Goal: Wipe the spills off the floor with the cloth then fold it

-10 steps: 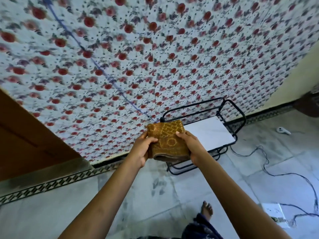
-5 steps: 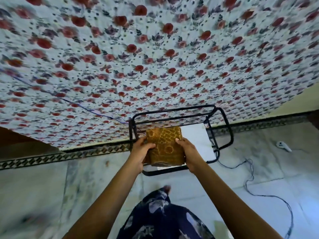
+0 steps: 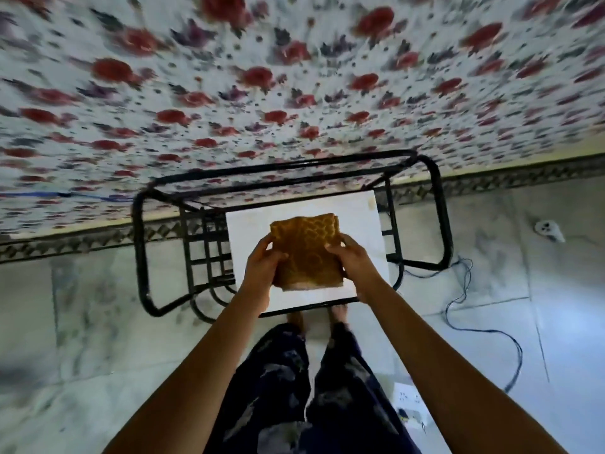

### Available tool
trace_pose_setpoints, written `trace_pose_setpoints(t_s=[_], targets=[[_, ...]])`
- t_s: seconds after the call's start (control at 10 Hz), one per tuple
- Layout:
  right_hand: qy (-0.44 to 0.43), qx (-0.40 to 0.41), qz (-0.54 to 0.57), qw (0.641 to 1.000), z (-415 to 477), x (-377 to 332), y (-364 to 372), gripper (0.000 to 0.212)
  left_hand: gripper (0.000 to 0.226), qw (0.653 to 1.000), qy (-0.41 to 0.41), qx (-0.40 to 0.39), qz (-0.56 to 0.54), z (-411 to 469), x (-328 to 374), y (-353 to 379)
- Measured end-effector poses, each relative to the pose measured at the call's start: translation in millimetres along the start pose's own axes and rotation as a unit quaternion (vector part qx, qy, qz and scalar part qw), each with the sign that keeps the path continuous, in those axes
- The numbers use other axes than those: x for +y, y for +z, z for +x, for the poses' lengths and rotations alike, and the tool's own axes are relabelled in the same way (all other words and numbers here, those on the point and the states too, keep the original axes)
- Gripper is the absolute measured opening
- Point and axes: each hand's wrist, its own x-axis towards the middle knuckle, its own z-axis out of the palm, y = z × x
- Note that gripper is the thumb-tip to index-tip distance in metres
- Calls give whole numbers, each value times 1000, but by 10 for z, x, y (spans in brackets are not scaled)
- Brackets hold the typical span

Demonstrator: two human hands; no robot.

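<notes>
Now both hands are up over the black metal rack (image 3: pixel 140 250), and the folded cloth (image 3: pixel 306 252) sits between them, above the white board (image 3: pixel 360 221) that lies on the rack. The left hand (image 3: pixel 262 267) pinches the cloth's left edge, thumb on top; the right hand (image 3: pixel 352 262) clamps the right edge the same way. It's a thick, mustard-yellow cloth with a woven ring pattern, squared off into a neat pad, paler along its near edge. The rack is bent tube with rounded corners and a grid of thin bars left of the board. Just behind the rack hangs a flowered sheet (image 3: pixel 229 93), red blooms on white, blurred. Right of the rack a dark cord (image 3: pixel 484 332) loops across the pale marble floor (image 3: pixel 98 322), and a small white gadget (image 3: pixel 548 229) lies further out. Bare feet stand at the rack's near edge, dark patterned trousers (image 3: pixel 278 388) below. Open floor stretches left of the rack.
</notes>
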Motion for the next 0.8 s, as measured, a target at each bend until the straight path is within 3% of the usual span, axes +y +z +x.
trace_pose_setpoints(t_s=[0.3, 0.5, 0.6, 0.8], targets=[[-2, -30, -98, 995, 1166, 290, -19, 47, 29, 996, 15, 82, 18, 1067, -458, 190], [-48, 0, -192, 980, 1356, 378, -29, 47, 38, 991, 7, 119, 57, 1238, -665, 206], [-67, 11, -245, 967, 1341, 354, -18, 50, 42, 974, 22, 170, 150, 1261, -691, 229], [-6, 24, -211, 977, 1131, 236, -120, 54, 51, 949, 24, 214, 230, 1035, -594, 186]])
